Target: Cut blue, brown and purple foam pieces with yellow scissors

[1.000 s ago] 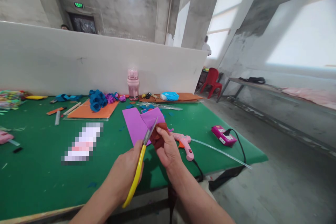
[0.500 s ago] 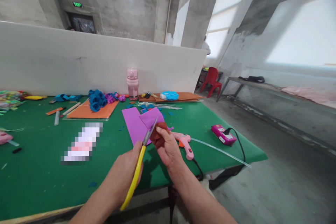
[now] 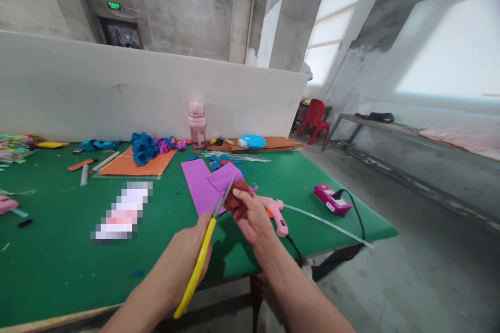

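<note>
My left hand (image 3: 185,250) is closed around a pair of scissors with yellow handles (image 3: 200,265), whose metal blades point up and away. Against the blades is a small reddish-brown craft sheet piece (image 3: 239,191), pinched in my right hand (image 3: 252,218) with the thumb on top. Just beyond, purple craft sheets (image 3: 199,179) lie on the green table, partly behind the blades and the brown piece. To the right of my right hand rests a pink glue gun (image 3: 278,216) with a long clear glue stick (image 3: 328,225) in its back end.
Blue scraps (image 3: 219,161) and thin clear strips lie beyond the purple sheets. A pink bottle (image 3: 197,125) stands by the white partition (image 3: 156,91). At the right is a magenta power box (image 3: 332,200) with a black cord. Blue flower shapes (image 3: 144,150) sit on orange sheets (image 3: 158,165).
The scissors' handle end has swung slightly left and down. A small reddish scrap now shows among the blue scraps behind the purple sheets. Both hands keep their hold.
</note>
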Demonstrator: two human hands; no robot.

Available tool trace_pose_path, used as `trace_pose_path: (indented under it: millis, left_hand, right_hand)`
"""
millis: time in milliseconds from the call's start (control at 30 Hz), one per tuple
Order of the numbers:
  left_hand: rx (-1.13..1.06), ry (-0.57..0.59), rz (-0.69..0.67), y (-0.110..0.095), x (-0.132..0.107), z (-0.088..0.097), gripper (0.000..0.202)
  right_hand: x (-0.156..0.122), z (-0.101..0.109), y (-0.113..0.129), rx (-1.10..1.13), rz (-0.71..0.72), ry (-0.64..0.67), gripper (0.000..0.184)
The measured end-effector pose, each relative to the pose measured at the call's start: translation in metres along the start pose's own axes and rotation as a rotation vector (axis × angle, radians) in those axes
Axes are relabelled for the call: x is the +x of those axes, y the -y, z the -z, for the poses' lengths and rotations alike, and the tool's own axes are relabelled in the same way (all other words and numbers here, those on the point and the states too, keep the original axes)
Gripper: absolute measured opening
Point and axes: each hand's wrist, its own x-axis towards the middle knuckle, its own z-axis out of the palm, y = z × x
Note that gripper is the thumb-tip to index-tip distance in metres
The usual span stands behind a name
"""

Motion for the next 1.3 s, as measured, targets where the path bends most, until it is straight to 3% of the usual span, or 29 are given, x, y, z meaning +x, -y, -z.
trace_pose_path:
  millis: [200, 400, 833, 1033, 1300]
  left_hand:
    - [0.062, -0.014, -0.081, 0.008, -0.004, 0.003, 0.024]
    - [0.08, 0.02, -0.067, 0.014, -0.004, 0.004, 0.025]
    - [0.054, 0.003, -0.081, 0.02, -0.001, -0.001, 0.022]
    - [0.036, 0.047, -0.067, 0.02, 0.0, 0.003, 0.023]
    - [0.101, 0.111, 0.005, 0.009, -0.008, 0.012, 0.035]
  right_hand:
    - [0.001, 0.007, 0.012, -0.13, -0.055, -0.013, 0.019]
    - [0.002, 0.012, 0.016, -0.332, -0.074, -0.02, 0.019]
    - [0.001, 0.009, 0.014, -0.126, -0.158, -0.051, 0.021]
    - [0.002, 0.007, 0.015, -0.076, -0.167, -0.088, 0.02]
    - [0.002, 0.007, 0.017, -0.164, -0.059, -0.095, 0.02]
